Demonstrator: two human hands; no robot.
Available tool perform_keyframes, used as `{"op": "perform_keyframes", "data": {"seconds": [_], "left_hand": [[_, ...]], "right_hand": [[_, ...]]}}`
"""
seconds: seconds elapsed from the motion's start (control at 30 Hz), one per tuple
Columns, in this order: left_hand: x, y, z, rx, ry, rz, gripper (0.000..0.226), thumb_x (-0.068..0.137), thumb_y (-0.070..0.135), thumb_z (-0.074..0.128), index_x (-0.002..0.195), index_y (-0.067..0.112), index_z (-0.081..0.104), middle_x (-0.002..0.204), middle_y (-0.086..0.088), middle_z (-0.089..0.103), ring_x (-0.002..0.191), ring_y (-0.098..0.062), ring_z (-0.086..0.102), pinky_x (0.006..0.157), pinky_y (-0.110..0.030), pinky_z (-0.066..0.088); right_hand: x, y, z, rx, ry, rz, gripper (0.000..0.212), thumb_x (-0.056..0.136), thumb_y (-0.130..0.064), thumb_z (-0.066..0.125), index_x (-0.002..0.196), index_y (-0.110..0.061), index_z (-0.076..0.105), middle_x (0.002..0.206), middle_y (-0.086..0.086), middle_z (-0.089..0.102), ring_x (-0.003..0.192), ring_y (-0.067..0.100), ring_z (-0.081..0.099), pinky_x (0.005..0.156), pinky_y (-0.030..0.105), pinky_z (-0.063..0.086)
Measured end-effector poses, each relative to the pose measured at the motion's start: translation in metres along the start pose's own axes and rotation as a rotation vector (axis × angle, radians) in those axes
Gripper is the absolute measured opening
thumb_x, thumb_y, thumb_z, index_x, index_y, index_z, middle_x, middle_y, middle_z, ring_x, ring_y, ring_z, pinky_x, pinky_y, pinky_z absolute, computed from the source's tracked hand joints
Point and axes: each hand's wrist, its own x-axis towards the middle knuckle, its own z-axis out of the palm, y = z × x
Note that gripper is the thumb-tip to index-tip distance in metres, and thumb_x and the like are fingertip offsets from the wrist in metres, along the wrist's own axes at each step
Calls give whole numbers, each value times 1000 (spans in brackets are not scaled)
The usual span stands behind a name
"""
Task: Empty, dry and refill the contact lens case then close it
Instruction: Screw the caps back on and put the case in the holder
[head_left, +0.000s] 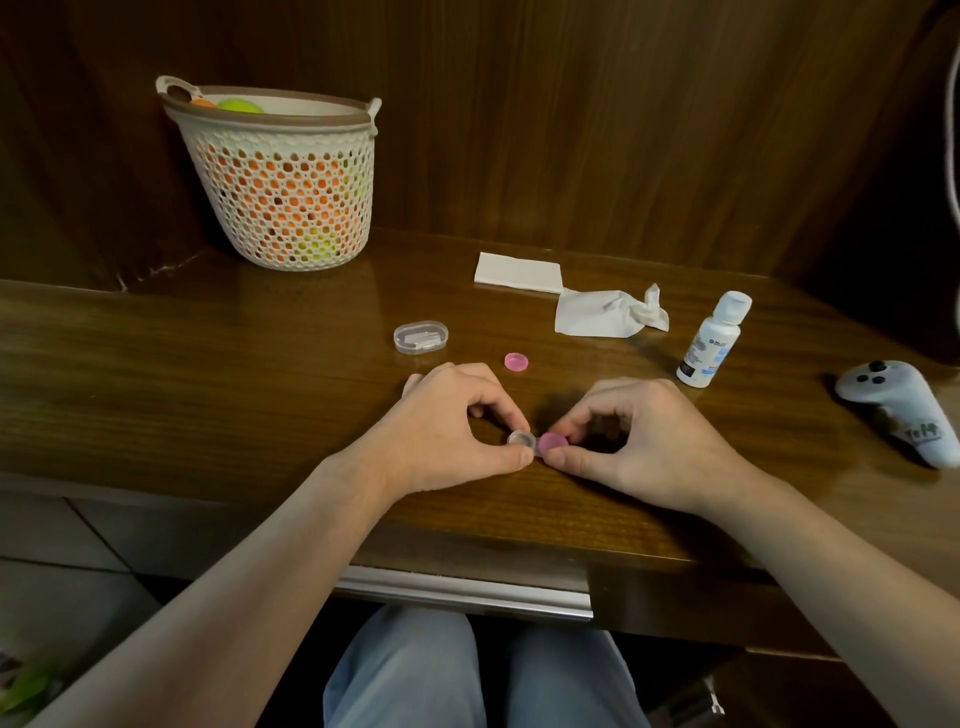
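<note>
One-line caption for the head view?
Left hand holds the contact lens case while right hand fits a pink cap.

On the glossy brown wooden tabletop (208, 364), the left hand (447, 431) pinched the small clear plastic lens case (521, 439), while the right hand (644, 441) pinched a round pink cap (551, 443) touching the case's right side. Beyond the case lay a second pink cap (516, 361), a clear oval box (421, 336), a crumpled white tissue (608, 312) and a white solution bottle (714, 340).
</note>
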Motion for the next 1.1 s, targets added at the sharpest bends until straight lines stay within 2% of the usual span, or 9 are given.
{"op": "perform_keyframes", "data": {"seconds": [0.13, 0.23, 0.37, 0.5, 0.67, 0.77, 0.83, 0.97, 1.1], "left_hand": [[0, 1, 0, -2, 3, -3, 19, 81, 55, 82, 94, 42, 79, 106, 26, 66, 112, -5, 58, 106, -55, 46], [-1, 2, 0, -10, 5, -5, 18, 81, 53, 82, 94, 41, 79, 106, 25, 66, 113, -7, 58, 106, -56, 46], [-2, 3, 0, -13, 6, -7, 17, 82, 51, 84, 94, 40, 79, 107, 24, 66, 113, -8, 57, 106, -56, 45], [-2, 3, 0, -13, 9, -7, 17, 82, 51, 84, 95, 41, 79, 106, 24, 66, 113, -6, 58, 106, -56, 45], [-2, 2, 0, -12, 10, -3, 18, 81, 53, 84, 94, 41, 79, 105, 25, 66, 110, -5, 58, 106, -56, 45], [-2, 3, 0, -11, 13, 2, 18, 81, 53, 83, 94, 41, 79, 105, 24, 67, 111, -6, 59, 106, -56, 46], [-2, 3, 0, -12, 11, 3, 18, 81, 53, 83, 94, 41, 79, 105, 24, 67, 112, -6, 59, 106, -56, 46], [-2, 3, 0, -10, 12, 0, 18, 81, 53, 83, 94, 41, 79, 106, 24, 67, 112, -5, 58, 106, -56, 45], [-1, 3, 0, 1, 15, 3, 17, 81, 54, 83, 94, 43, 79, 106, 25, 67, 111, -4, 58, 107, -55, 44]], "right_hand": [[-2, 1, 3, -44, 28, 18, 46, 72, -86, 63, 92, -48, 79, 89, -28, 70, 98, -5, 60, 80, 29, 49], [-3, 2, 1, -6, -15, 10, 38, 79, -79, 68, 99, -49, 78, 97, -27, 71, 102, -2, 61, 89, 39, 55], [-4, 4, 0, 37, -43, 13, 42, 79, -78, 66, 106, -48, 78, 103, -25, 73, 107, 1, 61, 93, 43, 55], [-4, 6, 3, 71, -10, 49, 36, 75, -78, 69, 98, -53, 79, 96, -28, 72, 100, 0, 56, 85, 38, 49], [-4, 6, 10, 56, 62, 88, 40, 72, -82, 70, 91, -48, 80, 94, -31, 70, 97, -1, 55, 91, 44, 45], [-5, 5, 12, 22, 100, 120, 44, 69, -86, 68, 87, -47, 78, 92, -33, 69, 96, -3, 53, 91, 42, 44], [-5, 3, 9, -19, 67, 107, 45, 69, -89, 64, 90, -50, 76, 90, -30, 70, 99, -4, 53, 94, 42, 42], [-4, 1, 0, 16, -30, 74, 50, 74, -84, 61, 111, -53, 75, 99, -30, 70, 105, -2, 51, 99, 49, 44], [-4, -1, 0, 44, -43, 59, 46, 73, -81, 62, 104, -52, 79, 101, -32, 70, 106, -2, 52, 100, 49, 44]]}}
